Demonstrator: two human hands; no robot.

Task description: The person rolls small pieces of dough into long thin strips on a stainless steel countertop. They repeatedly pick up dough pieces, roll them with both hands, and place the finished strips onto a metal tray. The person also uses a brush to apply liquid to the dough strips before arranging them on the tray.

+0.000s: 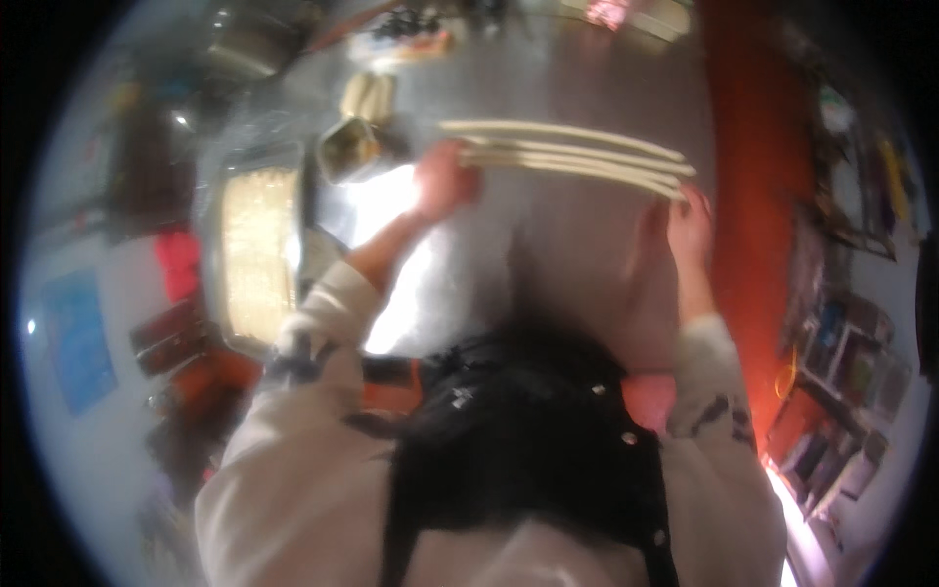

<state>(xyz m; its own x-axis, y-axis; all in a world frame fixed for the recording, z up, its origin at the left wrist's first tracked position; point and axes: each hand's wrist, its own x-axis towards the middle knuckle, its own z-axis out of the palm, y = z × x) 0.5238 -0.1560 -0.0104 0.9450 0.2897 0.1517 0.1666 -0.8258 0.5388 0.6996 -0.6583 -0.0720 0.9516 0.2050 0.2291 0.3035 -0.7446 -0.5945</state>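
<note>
Several long, pale dough strands (568, 133) lie side by side across a steel tabletop (565, 235). At the left ends of the nearer strands is my left hand (446, 182), blurred, with its fingers closed around the nearest one. My right hand (691, 224) pinches the right end of that nearest strand (623, 181). Between the two hands it runs in a slight bow. The left fingertips are too blurred to tell whether a second strand is held too.
Left of my left arm stands a metal tray (249, 346) filled with pale strands (258, 249). A small square container (345, 154) and short dough rolls (369, 97) sit beyond it. An orange-red band (752, 220) borders the table's right side. Dark items (407, 23) are at the back.
</note>
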